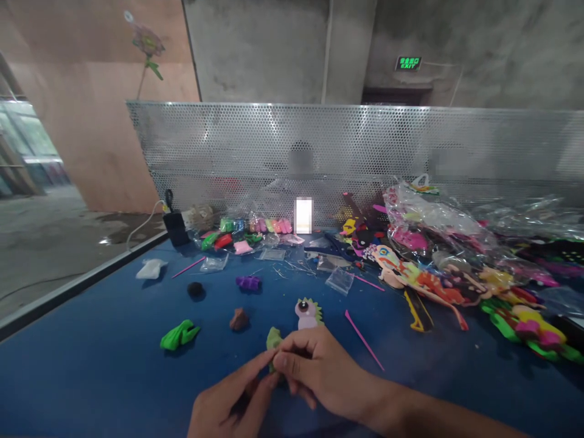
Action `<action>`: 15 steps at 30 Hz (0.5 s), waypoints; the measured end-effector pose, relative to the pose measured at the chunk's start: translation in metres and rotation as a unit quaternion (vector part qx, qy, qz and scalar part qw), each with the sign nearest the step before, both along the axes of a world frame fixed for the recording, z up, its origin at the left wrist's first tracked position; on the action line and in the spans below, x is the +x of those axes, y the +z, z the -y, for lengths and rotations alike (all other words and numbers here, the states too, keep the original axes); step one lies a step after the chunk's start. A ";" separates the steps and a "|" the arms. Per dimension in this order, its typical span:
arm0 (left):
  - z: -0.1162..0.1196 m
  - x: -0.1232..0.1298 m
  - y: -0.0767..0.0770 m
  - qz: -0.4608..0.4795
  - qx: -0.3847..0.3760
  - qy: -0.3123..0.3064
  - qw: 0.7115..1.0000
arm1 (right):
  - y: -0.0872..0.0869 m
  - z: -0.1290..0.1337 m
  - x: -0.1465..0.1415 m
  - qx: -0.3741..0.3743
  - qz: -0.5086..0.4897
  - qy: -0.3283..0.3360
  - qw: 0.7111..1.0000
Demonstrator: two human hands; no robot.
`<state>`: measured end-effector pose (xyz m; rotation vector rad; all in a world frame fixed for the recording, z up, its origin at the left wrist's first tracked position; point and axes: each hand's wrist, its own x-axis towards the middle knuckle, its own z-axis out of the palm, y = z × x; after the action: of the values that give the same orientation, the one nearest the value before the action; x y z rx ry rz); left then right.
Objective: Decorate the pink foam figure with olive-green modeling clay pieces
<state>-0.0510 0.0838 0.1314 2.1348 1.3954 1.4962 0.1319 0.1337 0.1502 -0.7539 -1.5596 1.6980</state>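
Olive lump (pixel 274 339) pinched by left hand (pixel 230 392), right hand (pixel 322 365) over blue table (pixel 114 377); perforated screen (pixel 255 140), grey wall (pixel 260 48) behind.

Even, moderate indoor light; daylight enters at far left. Perforated screen (pixel 246 140) catches whitish glints, clear plastic bags (pixel 424 213) glare. Faint soft shadows under clay lumps on my blue table (pixel 114 340). Wide-angle view stretches toward the edges; detail soft, flower (pixel 148 41) smeared. Pixelated patches mid-frame, one pure white.

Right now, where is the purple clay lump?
In the head view, the purple clay lump lies left of centre, behind the brown lump and right of the black one.
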 end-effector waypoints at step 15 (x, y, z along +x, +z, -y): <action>0.003 0.004 0.008 0.006 0.014 -0.009 1.000 | 0.010 0.001 0.007 0.028 0.059 -0.003 0.998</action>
<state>-0.0467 0.0812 0.1390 2.1447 1.3545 1.5275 0.1393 0.1332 0.1598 -0.8424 -1.6757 1.6235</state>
